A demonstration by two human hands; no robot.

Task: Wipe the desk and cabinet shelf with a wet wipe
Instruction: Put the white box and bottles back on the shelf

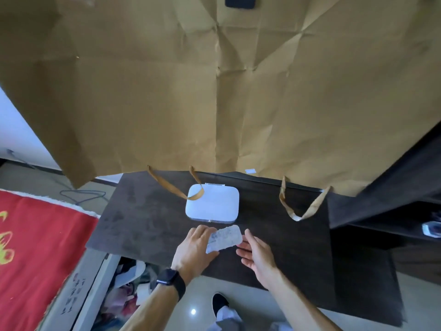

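Observation:
A dark brown desk (143,218) lies below me, with dusty smears on its left part. My left hand (194,249), with a black watch on the wrist, grips a folded whitish wet wipe (225,238) by its left edge, just above the desk's front area. My right hand (256,255) hovers open beside the wipe's right end, fingers spread, close to it. A white rounded wet-wipe box (212,204) sits on the desk just beyond the hands. The cabinet shelf (381,218) shows at the right, dark and recessed.
A large brown paper bag (214,91) fills the upper view; its handles (303,206) dangle over the desk and box. A red cloth (40,247) lies at the left. An open carton with clutter (126,290) stands below the desk's front edge. A small white object (430,229) rests on the shelf.

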